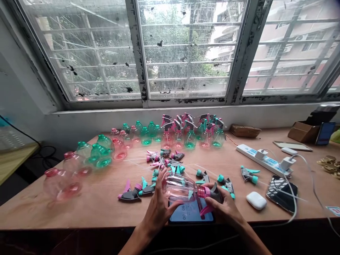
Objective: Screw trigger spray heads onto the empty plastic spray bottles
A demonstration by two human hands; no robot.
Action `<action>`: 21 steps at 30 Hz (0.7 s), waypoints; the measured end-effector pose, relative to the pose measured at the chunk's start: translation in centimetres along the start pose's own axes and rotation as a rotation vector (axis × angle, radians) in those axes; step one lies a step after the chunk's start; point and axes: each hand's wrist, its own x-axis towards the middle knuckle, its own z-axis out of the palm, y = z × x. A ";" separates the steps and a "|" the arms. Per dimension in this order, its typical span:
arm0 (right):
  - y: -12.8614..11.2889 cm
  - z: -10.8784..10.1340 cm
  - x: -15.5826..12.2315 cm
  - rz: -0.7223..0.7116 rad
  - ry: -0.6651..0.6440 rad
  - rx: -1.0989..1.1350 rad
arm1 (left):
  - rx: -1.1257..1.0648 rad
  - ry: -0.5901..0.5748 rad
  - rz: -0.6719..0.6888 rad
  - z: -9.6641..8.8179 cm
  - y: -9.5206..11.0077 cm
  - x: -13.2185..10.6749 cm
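Note:
A clear pink spray bottle (180,187) lies sideways between my hands above the table's front edge. My left hand (160,198) is wrapped around its body near the base. On the right, my right hand (223,203) grips the grey and pink spray head (214,194) at the bottle's neck; its pink trigger points down. The head sits against the neck, but I cannot tell how tightly. Beneath the bottle lies a tablet or phone (183,216) with a lit screen. Loose spray heads (130,193) in grey, pink and teal lie around my hands.
Open pink and green bottles (99,152) stand at the left and back. Several bottles with spray heads (190,136) line the back wall. To the right are a power strip (265,161) with cables, a dark phone (282,194), a white earphone case (256,200) and a cardboard box (302,131).

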 end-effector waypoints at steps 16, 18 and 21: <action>0.4 -0.9 0.3 -0.073 -0.082 -0.034 | 0.095 -0.067 0.049 -0.3 -0.4 0.0; 0.6 -0.9 0.4 -0.068 -0.088 -0.031 | 0.104 -0.086 0.041 -0.3 -0.5 -0.2; 0.9 -0.9 0.5 -0.085 -0.062 -0.049 | 0.155 -0.115 0.053 -0.4 -0.5 -0.4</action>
